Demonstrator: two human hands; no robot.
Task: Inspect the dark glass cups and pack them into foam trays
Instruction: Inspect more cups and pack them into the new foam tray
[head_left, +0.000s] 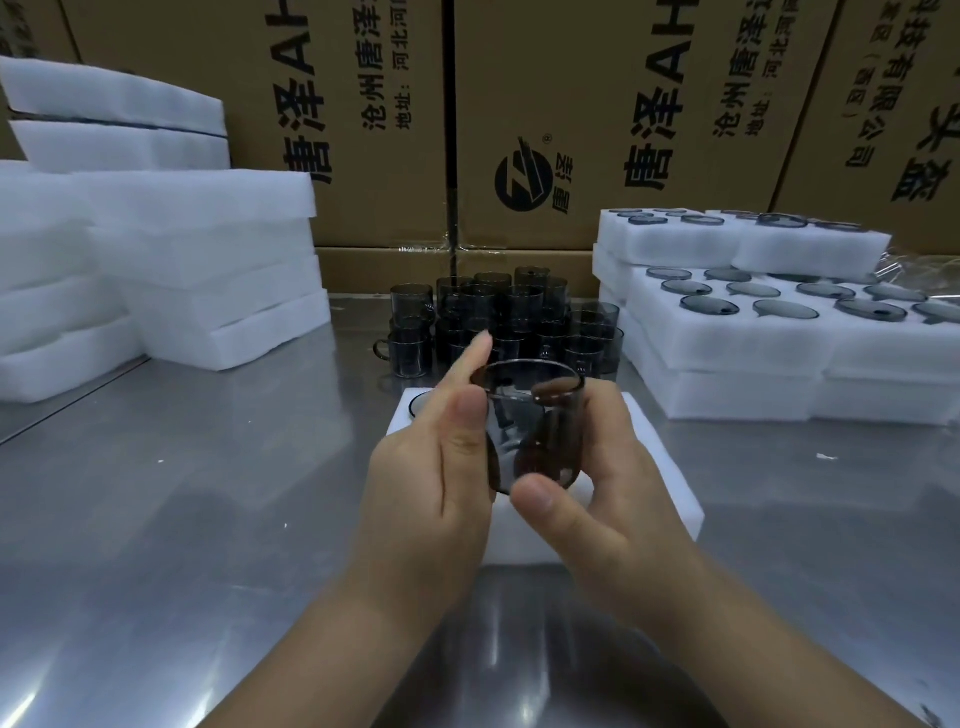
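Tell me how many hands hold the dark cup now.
2. The left hand grips the cup on its left, the right hand on its right and base, above a foam tray.

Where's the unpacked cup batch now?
Head view: unpacked cups sit centre-back of the table, behind the held cup, between plain foam stacks and filled trays.

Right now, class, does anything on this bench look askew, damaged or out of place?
The top tray of the right stack sits skewed, out of line with the trays beneath it. A small white scrap lies loose on the table. The cup held in both hands shows no crack that I can see.
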